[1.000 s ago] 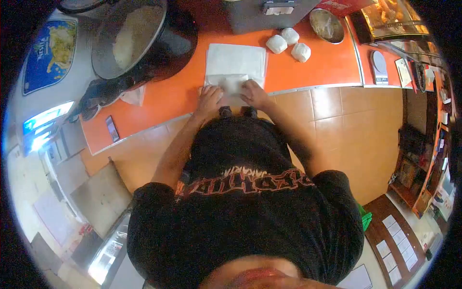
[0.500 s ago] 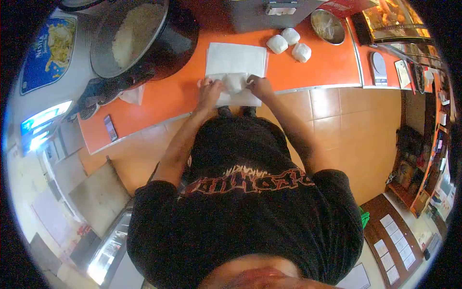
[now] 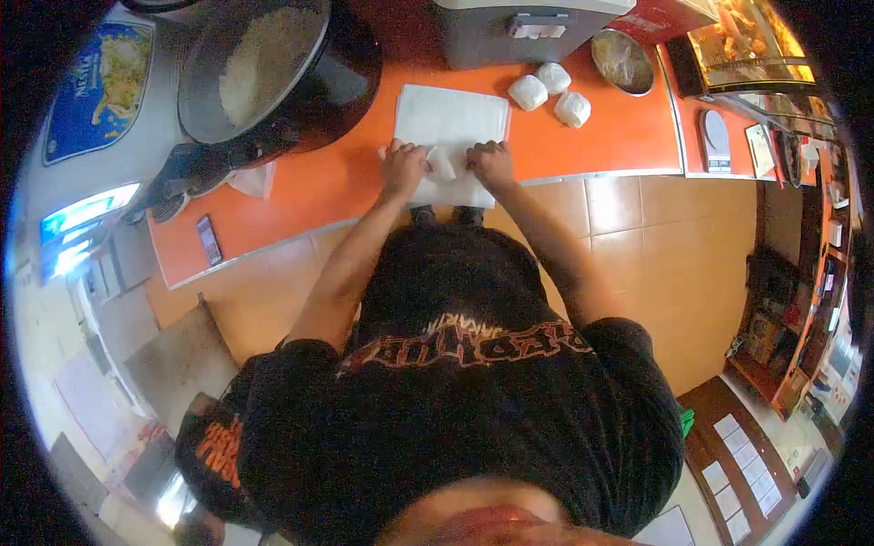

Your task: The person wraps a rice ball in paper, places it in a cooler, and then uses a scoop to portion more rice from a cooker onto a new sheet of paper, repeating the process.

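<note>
A stack of white wrapping paper [image 3: 451, 114] lies on the orange counter in front of me. On its near part is a partly folded paper bundle [image 3: 442, 165]; whatever is inside it is hidden. My left hand [image 3: 403, 171] has its fingers closed on the bundle's left side. My right hand [image 3: 492, 166] is closed at the right side, with its fingertips pinching the paper edge. Three white wrapped packets [image 3: 550, 91] sit together beyond my right hand.
A large dark pot of rice [image 3: 259, 68] stands at the left, near a phone [image 3: 209, 239]. Behind are a grey box [image 3: 482, 36] and a metal bowl [image 3: 623, 62]. A kitchen scale [image 3: 716, 141] is at the right. Another person's black sleeve [image 3: 214, 446] shows lower left.
Both hands have folded the paper's sides inward, and the bundle looks narrower and more upright. Another person has come into view at lower left. The view has shifted slightly.
</note>
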The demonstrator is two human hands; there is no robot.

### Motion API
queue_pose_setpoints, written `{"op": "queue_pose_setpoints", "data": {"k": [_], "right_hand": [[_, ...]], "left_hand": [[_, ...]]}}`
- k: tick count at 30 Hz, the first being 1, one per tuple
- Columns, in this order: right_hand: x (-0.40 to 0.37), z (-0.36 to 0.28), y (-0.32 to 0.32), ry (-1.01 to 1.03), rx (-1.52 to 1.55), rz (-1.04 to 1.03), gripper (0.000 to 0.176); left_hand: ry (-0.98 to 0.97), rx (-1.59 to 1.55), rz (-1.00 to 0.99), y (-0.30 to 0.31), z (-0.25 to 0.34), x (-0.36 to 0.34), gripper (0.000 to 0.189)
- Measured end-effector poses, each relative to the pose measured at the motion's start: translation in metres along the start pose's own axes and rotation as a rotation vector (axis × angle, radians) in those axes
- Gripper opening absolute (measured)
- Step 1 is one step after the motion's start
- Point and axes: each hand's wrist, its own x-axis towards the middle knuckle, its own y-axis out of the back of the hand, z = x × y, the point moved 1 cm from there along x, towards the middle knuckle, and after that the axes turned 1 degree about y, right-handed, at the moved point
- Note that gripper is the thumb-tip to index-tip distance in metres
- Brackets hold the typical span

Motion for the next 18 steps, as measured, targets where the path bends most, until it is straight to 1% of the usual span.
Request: {"op": "queue_pose_setpoints", "data": {"k": [1,2,4,5,7,8,10,11,13,14,15,16,17,18], "right_hand": [[-0.004,0.003,-0.004,0.051,0.008,0.022,0.016],[-0.008,0.004,-0.009,0.102,0.018,0.042,0.017],[-0.013,0.003,-0.008,0.12,0.027,-0.007,0.016],[-0.013,0.003,-0.007,0.129,0.028,-0.027,0.016],[-0.016,0.001,-0.002,0.195,-0.013,0.005,0.015],[-0.017,-0.002,-0.001,0.228,-0.033,0.019,0.014],[-0.015,-0.007,-0.014,0.14,-0.043,-0.001,0.011],[-0.015,-0.009,-0.019,0.099,-0.046,-0.012,0.012],[-0.013,-0.012,-0.007,0.086,0.006,-0.117,0.012],[-0.014,-0.013,0.001,0.08,0.03,-0.172,0.013],[-0.007,0.003,-0.023,0.078,0.049,-0.21,0.014],[0.003,0.033,-0.07,0.075,0.069,-0.25,0.015],[0.007,0.051,-0.095,0.073,0.087,-0.291,0.016],[0.01,0.051,-0.085,-0.009,0.146,-0.301,0.016]], "left_hand": [[-0.063,0.018,0.068,0.002,0.002,-0.002,0.015],[-0.112,0.026,0.075,0.003,0.002,-0.005,0.013],[-0.212,0.04,0.087,0.003,0.0,-0.013,0.011],[-0.204,0.09,0.028,0.002,0.0,-0.017,0.011],[-0.187,0.188,-0.092,-0.005,-0.001,-0.034,0.011],[-0.199,0.163,-0.031,-0.008,0.0,-0.04,0.01],[-0.225,0.113,0.098,-0.002,0.009,-0.037,0.011],[-0.109,0.088,-0.044,-0.001,0.009,-0.033,0.012],[0.121,0.041,-0.323,0.003,0.003,-0.015,0.015],[0.205,-0.093,-0.33,-0.009,-0.006,-0.013,0.016],[0.285,-0.228,-0.334,-0.034,-0.023,-0.015,0.017],[0.365,-0.365,-0.34,-0.046,-0.031,-0.017,0.019],[0.315,-0.281,-0.35,-0.045,-0.029,-0.014,0.018],[0.263,-0.195,-0.358,-0.041,-0.028,-0.008,0.018]]}}
